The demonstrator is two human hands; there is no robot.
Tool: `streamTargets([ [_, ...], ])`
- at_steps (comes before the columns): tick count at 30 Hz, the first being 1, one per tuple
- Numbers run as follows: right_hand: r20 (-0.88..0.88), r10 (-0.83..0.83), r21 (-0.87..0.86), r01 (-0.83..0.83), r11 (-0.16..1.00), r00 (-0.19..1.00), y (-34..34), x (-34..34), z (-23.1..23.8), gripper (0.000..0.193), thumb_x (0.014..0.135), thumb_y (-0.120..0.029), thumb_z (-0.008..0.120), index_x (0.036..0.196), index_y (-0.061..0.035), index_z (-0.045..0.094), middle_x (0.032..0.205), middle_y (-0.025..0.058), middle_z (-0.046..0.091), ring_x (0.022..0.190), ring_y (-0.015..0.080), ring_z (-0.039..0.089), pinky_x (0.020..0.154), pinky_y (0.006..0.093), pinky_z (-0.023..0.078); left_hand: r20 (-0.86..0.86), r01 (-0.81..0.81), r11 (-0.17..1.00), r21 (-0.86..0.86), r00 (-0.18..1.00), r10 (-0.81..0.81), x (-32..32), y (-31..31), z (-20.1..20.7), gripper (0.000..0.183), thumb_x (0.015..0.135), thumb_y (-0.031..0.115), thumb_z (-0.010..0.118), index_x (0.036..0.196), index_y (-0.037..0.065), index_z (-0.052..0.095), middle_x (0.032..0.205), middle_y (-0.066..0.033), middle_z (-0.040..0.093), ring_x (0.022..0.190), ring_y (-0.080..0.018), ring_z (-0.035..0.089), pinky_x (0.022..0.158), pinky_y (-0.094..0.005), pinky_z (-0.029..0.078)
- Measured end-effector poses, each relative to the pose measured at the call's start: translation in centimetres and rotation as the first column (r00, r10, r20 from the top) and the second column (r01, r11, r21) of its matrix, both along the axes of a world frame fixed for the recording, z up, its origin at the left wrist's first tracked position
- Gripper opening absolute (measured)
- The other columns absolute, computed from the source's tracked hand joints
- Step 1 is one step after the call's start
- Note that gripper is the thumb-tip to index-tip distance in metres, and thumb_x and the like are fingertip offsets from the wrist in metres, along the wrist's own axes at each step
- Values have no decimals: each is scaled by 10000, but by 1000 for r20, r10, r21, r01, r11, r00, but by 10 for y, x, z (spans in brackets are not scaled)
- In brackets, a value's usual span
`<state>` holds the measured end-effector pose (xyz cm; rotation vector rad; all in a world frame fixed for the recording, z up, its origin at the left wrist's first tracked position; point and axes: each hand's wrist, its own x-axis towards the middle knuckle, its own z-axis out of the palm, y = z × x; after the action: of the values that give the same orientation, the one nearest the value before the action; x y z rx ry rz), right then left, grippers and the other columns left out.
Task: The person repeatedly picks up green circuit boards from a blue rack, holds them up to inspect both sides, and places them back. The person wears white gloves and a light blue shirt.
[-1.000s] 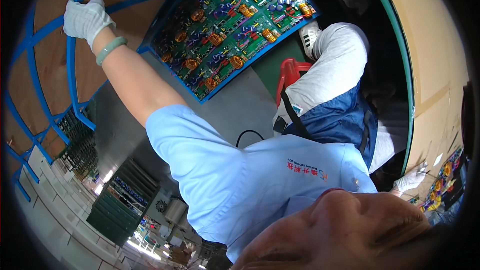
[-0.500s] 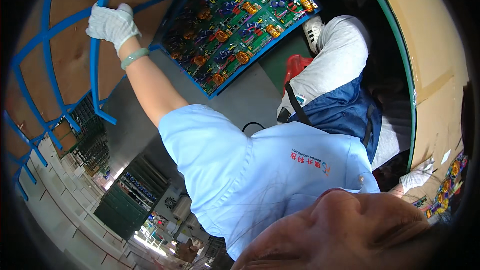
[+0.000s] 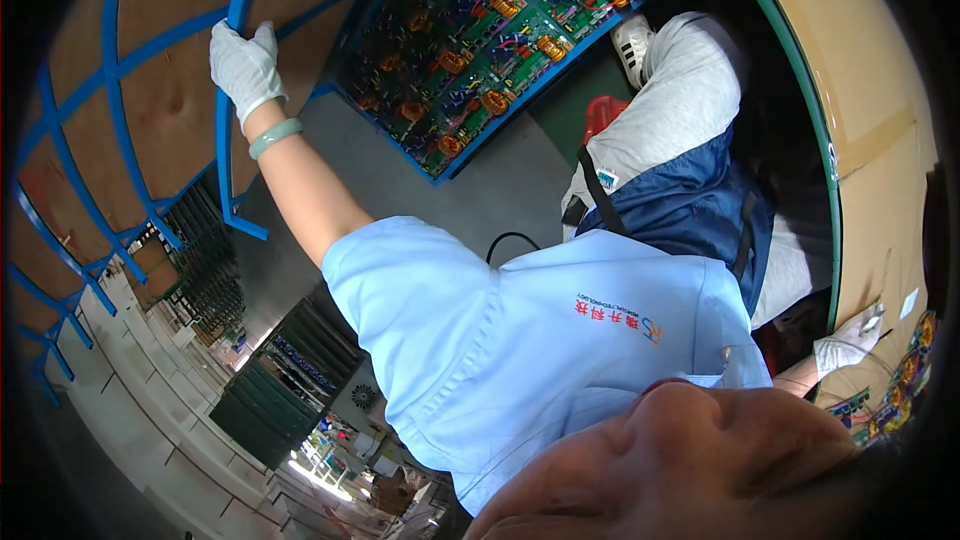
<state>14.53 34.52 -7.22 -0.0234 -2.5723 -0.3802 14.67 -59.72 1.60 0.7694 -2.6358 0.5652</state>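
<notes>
At the left, my left hand (image 3: 248, 72), in a white glove with a pale green bangle at the wrist, is closed round a blue metal rail (image 3: 228, 145). The rail belongs to a rack with brown wooden panels (image 3: 170, 100). My right hand (image 3: 850, 337), also gloved, is at the far right beside the brown board-like surface, its fingers bunched together. A thin dark tip shows by its fingers; what it holds is too small to name. Close below that hand lie circuit boards (image 3: 905, 385) with coloured parts, partly cut off by the picture's rim.
A blue-edged tray (image 3: 515, 120) of green circuit boards with copper coils stands at the top middle. My legs (image 3: 685, 90) and a red stool-like thing (image 3: 603, 115) are to its right. A green-edged tan surface (image 3: 870, 140) runs down the right. Dark racks (image 3: 275, 390) stand at lower left.
The view has shifted, so the rack, tray and left hand appear farther right. My left hand stays on the rail. My right hand has moved slightly up and right in the picture.
</notes>
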Motion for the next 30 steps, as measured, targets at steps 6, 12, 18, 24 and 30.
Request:
streamTargets([
  [6,-25,41,-34,-42,999,999,14,0,-7,278,867,-249,731,955,13,711,876,111,725,775,225,701,709,296,564,172,-149,900,410,981,84,-10,34,32,379,813,289,700,1097,47,641,847,-151,673,773,-315,630,744,-391,492],
  [12,14,-57,20,57,998,998,31,6,-11,274,868,-248,728,979,3,714,883,105,725,779,228,699,699,308,560,147,-58,812,581,989,-34,6,37,23,405,845,183,673,1228,65,616,878,-105,657,742,-213,581,728,-323,491],
  [18,-1,-77,81,77,994,997,54,12,-17,283,884,-272,706,984,-7,718,885,98,727,773,225,698,699,308,558,166,-46,725,688,982,-95,7,52,12,484,827,112,696,1292,62,572,1033,-105,679,828,-183,602,776,-320,497],
  [24,18,-140,94,138,986,990,53,7,-20,287,893,-284,693,994,-17,721,881,93,727,763,227,697,696,307,556,70,-58,603,795,998,4,35,82,-25,472,813,23,664,1276,97,607,872,-26,635,710,-91,515,677,-256,463],
  [30,51,-184,23,183,983,982,46,13,-14,290,895,-299,686,1018,-39,724,917,94,726,797,233,692,716,316,550,144,-61,605,794,985,-90,45,137,-63,600,776,-77,591,1324,162,553,1218,-161,634,1088,-313,624,906,-363,487],
])
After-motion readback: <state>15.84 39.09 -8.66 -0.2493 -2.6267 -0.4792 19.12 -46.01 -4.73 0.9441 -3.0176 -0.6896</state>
